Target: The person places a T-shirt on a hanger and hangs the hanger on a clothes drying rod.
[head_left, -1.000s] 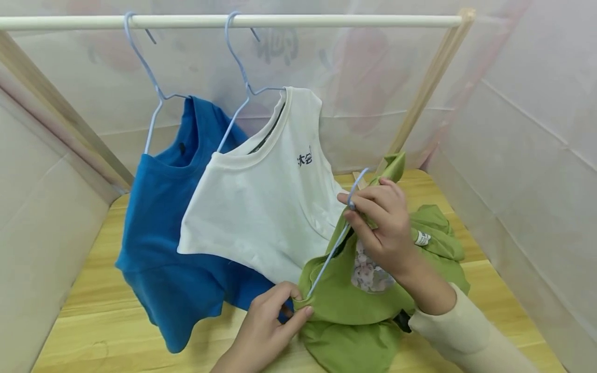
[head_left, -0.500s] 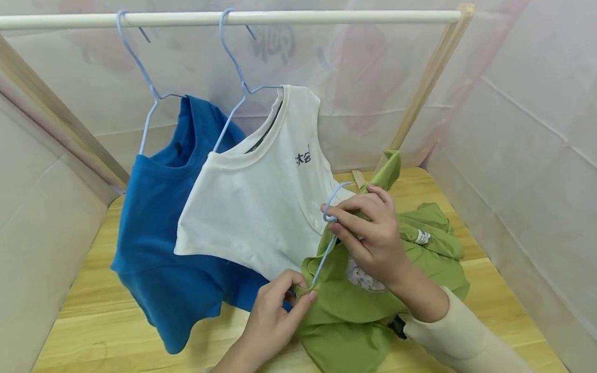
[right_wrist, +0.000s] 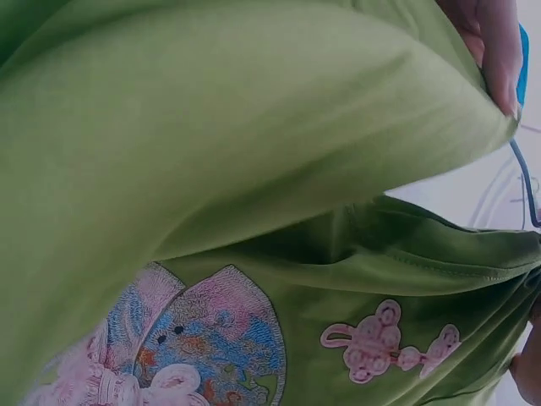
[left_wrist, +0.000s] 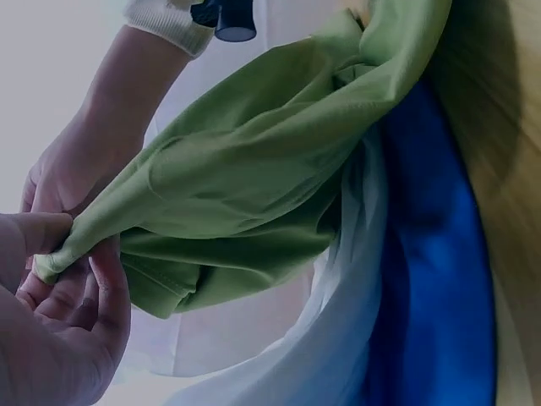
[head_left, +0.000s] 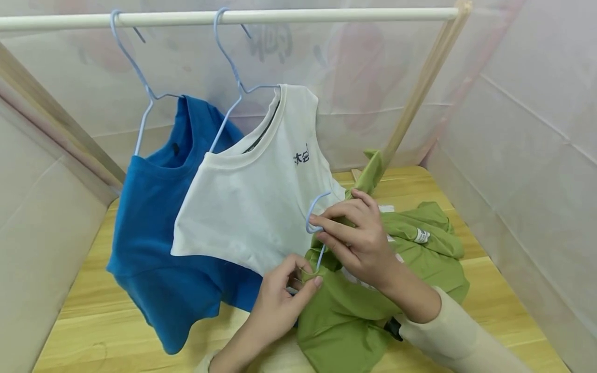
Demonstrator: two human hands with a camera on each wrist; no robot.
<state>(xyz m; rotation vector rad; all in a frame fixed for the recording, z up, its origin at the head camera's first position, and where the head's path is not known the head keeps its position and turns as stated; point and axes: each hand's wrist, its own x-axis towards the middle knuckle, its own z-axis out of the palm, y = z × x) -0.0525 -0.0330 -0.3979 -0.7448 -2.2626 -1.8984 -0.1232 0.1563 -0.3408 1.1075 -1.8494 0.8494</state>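
Observation:
A green shirt (head_left: 345,321) is bunched between my two hands, its lower part lying on the wooden table. My left hand (head_left: 277,300) pinches the edge of its neckline, beside the arm of a light blue hanger (head_left: 322,256). With thumb and fingers, my right hand (head_left: 359,238) holds the hanger just below its hook (head_left: 309,212). The hanger's far arm is hidden by the cloth and the right hand. In the left wrist view, fingers grip a gathered corner of the green cloth (left_wrist: 245,169). Embroidered pink and blue patches (right_wrist: 211,338) show on the shirt in the right wrist view.
A white rail (head_left: 326,16) on wooden posts (head_left: 420,93) runs across the back. From it hang a blue T-shirt (head_left: 154,217) and a white sleeveless top (head_left: 252,202) on light blue hangers. The white top reaches close behind my hands. Pale sheeting (head_left: 527,171) forms the sides.
My right hand has moved left and down with the hanger's hook, nearer the left hand. The left hand has risen slightly to the right, and less of the hanger's arm shows.

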